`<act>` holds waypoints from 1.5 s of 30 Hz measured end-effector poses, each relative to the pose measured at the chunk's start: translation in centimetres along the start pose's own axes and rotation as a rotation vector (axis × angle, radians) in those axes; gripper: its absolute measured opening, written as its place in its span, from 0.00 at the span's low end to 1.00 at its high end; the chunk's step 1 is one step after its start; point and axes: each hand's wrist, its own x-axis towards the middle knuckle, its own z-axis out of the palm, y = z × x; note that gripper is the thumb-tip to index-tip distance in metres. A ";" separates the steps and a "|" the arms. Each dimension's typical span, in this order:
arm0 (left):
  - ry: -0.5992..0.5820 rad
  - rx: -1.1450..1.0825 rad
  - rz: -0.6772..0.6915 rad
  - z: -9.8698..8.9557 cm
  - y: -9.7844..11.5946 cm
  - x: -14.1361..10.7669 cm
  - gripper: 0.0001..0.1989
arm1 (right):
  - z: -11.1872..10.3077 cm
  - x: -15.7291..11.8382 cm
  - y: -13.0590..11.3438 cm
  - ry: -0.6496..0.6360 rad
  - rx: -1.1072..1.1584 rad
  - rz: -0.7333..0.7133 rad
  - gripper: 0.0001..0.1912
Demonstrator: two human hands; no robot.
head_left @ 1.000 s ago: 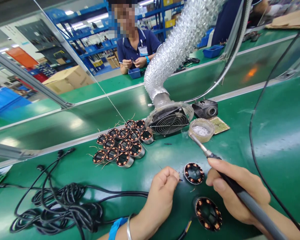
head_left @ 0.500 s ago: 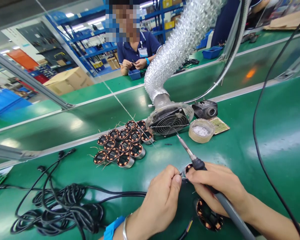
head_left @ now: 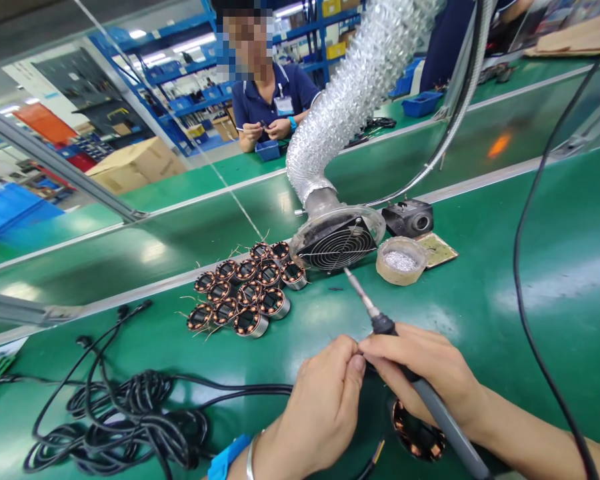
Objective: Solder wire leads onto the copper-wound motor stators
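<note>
Soldering iron (head_left: pixel 445 410) lying in right hand (head_left: pixel 440 363) above green surface (head_left: pixel 320 313), tip pointing toward fan (head_left: pixel 337 250). Right hand gripping handle, fingertips meeting those of left hand (head_left: pixel 325 400). Left hand pinching shut; cannot tell on what. Copper-wound ring (head_left: pixel 401 425) lying partly under right hand. Fingertip work seemingly occupying both hands; next move probably calling for steady pinch, tip clear of skin.

Bright overhead light leaves pale glare on the green table (head_left: pixel 470 293); the shelves (head_left: pixel 180 73) behind look soft, and the edges stretch.
</note>
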 end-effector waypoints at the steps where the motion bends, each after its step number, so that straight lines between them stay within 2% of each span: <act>1: -0.007 0.021 0.001 -0.1 0.1 0.0 0.14 | -0.1 0.0 0.0 -0.011 0.021 -0.008 0.16; 5: -0.004 0.075 -0.010 -0.8 0.5 0.2 0.12 | -0.6 -0.3 0.0 -0.013 0.040 -0.018 0.16; 8: 0.000 -0.029 -0.055 -1.0 0.7 0.4 0.13 | -0.9 -0.6 -0.1 -0.071 0.045 -0.027 0.17; 12: -0.019 -0.279 -0.177 -0.6 0.2 0.8 0.14 | -1.0 -0.9 0.0 -0.130 -0.055 -0.078 0.17; 17: -0.141 -0.758 -0.394 0.2 -0.3 1.5 0.16 | -0.9 -1.0 -0.3 -0.125 -0.169 -0.143 0.16; 21: -0.156 -0.951 -0.490 0.6 0.0 1.5 0.17 | -0.4 -1.1 -0.6 -0.078 -0.169 -0.106 0.13; 24: -0.073 -0.957 -0.480 0.9 0.2 1.4 0.18 | -0.8 -1.1 -0.4 -0.069 -0.064 0.017 0.14; 27: 0.009 -0.897 -0.463 1.2 0.0 1.3 0.20 | -2.0 -0.9 0.2 -0.207 0.068 0.116 0.16; 30: 0.036 -0.867 -0.454 1.4 -0.2 1.4 0.21 | -2.5 -0.8 0.8 -0.329 0.132 0.123 0.14; 32: 0.049 -0.866 -0.449 1.5 -0.2 1.5 0.21 | -2.0 -0.9 0.9 -0.287 0.120 0.113 0.13; 34: 0.068 -0.878 -0.448 1.5 -0.1 1.5 0.22 | -1.1 -1.0 0.9 -0.177 0.085 0.138 0.12; 36: 0.088 -0.892 -0.453 1.6 -0.1 1.6 0.21 | -0.1 -1.0 0.8 -0.064 0.062 0.238 0.10; 38: 0.105 -0.897 -0.456 1.7 -0.1 1.7 0.21 | 0.6 -0.9 0.7 -0.007 0.083 0.345 0.10; 40: 0.111 -0.881 -0.452 1.7 -0.3 1.8 0.20 | 0.7 -0.8 0.7 -0.008 0.103 0.379 0.11; 45: 0.105 -0.782 -0.416 1.7 -0.8 1.8 0.16 | -0.1 -0.9 0.9 -0.077 0.085 0.264 0.15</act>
